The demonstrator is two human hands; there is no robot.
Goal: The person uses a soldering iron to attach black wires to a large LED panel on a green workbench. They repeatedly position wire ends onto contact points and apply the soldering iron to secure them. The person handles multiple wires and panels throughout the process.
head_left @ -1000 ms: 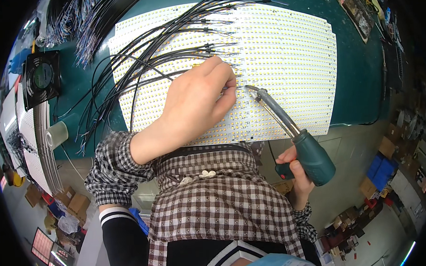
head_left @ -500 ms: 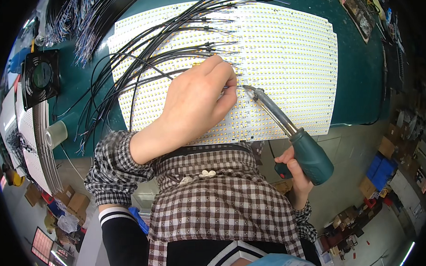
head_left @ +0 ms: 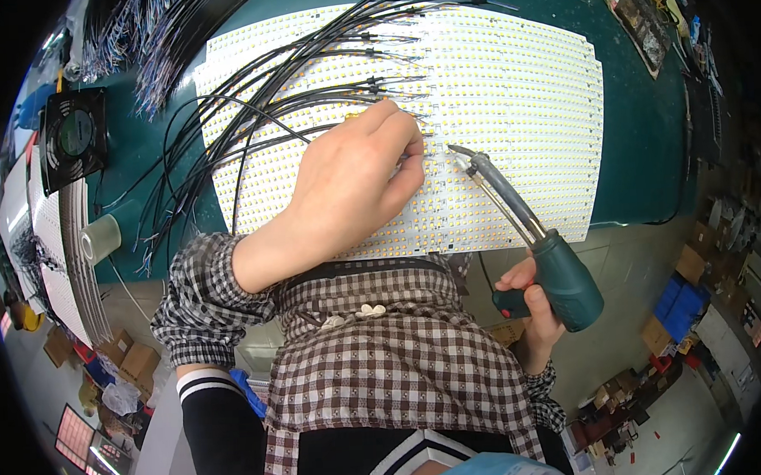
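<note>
My left hand (head_left: 344, 175) rests over the white LED boards (head_left: 520, 121), its fingers pinched near the central seam. A black cable (head_left: 282, 127) runs in under this hand; its wire end is hidden by the fingers. My right hand (head_left: 537, 315) grips the handle of a dark green soldering gun (head_left: 569, 284), which has a red button. The gun's thin tip points up and left, just right of my left fingertips, and looks apart from the seam. Several other black cables (head_left: 374, 87) lie across the boards' left half, their thin wire ends at the seam.
A green table (head_left: 645, 166) carries the boards. At left are a black fan (head_left: 75, 136), a pale roll (head_left: 100, 239) and stacked white panels (head_left: 76, 276). Bundled wires (head_left: 164, 52) lie at the far left. A stained flat block (head_left: 636, 22) sits far right.
The soldering gun has shifted a little to the right with my right hand, its tip drawing away from my left fingertips. My left hand has barely moved.
</note>
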